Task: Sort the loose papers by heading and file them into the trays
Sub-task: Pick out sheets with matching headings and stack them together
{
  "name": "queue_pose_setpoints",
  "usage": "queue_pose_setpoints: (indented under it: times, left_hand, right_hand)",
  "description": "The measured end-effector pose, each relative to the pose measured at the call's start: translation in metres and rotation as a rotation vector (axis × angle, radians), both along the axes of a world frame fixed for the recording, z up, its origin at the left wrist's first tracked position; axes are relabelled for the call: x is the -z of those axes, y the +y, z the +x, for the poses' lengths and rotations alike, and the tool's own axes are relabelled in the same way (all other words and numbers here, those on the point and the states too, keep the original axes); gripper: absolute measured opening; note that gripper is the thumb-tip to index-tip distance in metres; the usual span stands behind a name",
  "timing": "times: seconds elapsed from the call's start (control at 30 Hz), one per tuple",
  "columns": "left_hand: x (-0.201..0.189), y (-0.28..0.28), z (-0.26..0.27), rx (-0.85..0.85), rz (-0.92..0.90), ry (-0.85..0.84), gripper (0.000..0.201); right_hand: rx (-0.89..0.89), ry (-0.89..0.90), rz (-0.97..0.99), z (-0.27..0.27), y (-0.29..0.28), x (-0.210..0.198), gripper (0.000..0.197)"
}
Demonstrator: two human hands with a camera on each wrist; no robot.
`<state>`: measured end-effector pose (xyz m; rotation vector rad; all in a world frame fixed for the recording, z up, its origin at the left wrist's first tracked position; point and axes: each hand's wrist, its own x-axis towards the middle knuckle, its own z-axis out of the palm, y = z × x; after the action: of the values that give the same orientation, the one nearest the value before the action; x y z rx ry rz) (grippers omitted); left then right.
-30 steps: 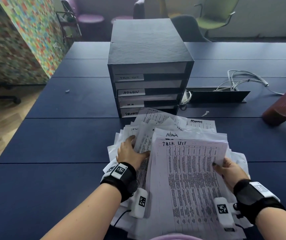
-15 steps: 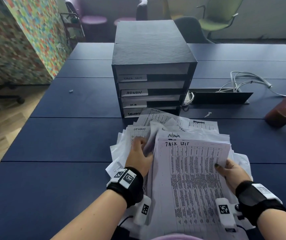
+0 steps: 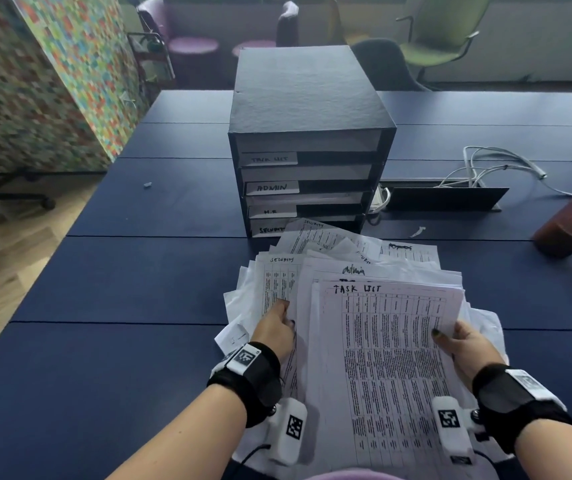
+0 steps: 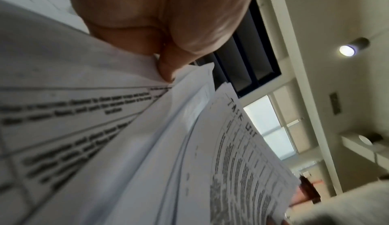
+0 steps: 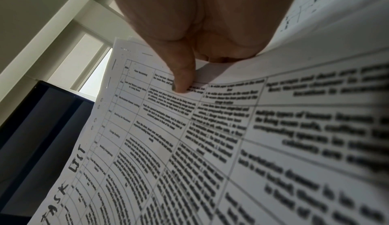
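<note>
Both hands work a loose heap of papers spread on the dark blue table just in front of the black tray stack. Her right hand pinches the right edge of the "TASK LIST" sheet, thumb on top. Her left hand pinches sheets at the heap's left side, under a "SECURITY" page.

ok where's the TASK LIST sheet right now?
Head view, lower centre-right: the TASK LIST sheet tops the paper pile, right hand pinching its right edge, in front of the tray unit.
</note>
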<state>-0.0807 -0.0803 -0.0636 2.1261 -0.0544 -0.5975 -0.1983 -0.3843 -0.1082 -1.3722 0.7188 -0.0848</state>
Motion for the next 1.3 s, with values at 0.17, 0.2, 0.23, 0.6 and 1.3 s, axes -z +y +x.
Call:
queue_pose_setpoints:
  times: [0.17,0.2,0.23,0.6,1.3]
  left_hand:
    - [-0.011,0.001,-0.003,-0.115,-0.252,0.105,0.020]
    - [-0.013,0.000,-0.004,-0.154,-0.306,0.136,0.032]
    - [-0.015,-0.001,-0.005,-0.177,-0.325,0.161,0.039]
    - [-0.013,-0.014,-0.003,-0.154,0.133,-0.068,0.053]
    - [-0.027,-0.026,0.000,-0.019,-0.012,-0.003,0.022]
  right_hand:
    - [-0.003,-0.008,-0.021,0.000,0.000,0.000,0.101]
    - [-0.001,-0.010,-0.021,0.000,0.000,0.000,0.101]
    - [0.005,-0.009,-0.017,0.000,-0.001,0.001,0.099]
    - [0.011,-0.050,0.014,-0.001,-0.001,0.002,0.104]
    - [0.086,-0.143,0.118,-0.001,-0.009,0.008,0.020]
